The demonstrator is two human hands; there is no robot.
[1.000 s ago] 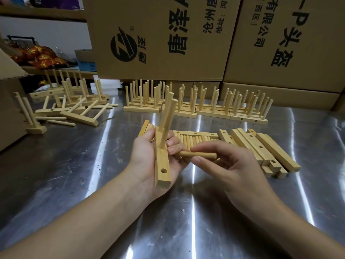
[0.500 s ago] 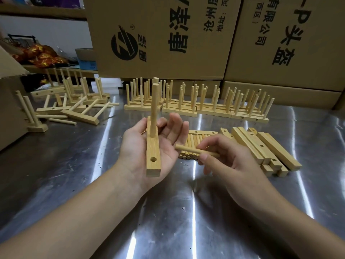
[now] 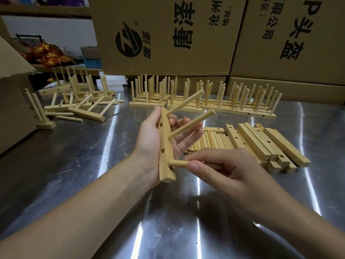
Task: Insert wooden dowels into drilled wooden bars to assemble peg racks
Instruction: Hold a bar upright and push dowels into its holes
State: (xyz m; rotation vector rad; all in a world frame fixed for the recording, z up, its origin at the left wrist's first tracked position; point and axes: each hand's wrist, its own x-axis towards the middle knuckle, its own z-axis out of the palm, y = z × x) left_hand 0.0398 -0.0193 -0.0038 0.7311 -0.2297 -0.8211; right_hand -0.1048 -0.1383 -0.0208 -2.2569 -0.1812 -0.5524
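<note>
Two dowels (image 3: pixel 190 126) stick out of the bar (image 3: pixel 164 139), gripped by the left hand (image 3: pixel 149 146) and its fingers above the surface (image 3: pixel 93 165). The right hand (image 3: pixel 233 174) pinches a third dowel (image 3: pixel 177 163) in its fingers, tip against the bar's near end.

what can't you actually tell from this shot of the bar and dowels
Head view only.
- Whether the dowel sits inside the bar: the hole's mouth faces away.
- The dowel's far end: hidden inside the right hand.
- Loose dowels count: the left hand and right hand cover part.
- Box print: cut off by the top edge.
</note>
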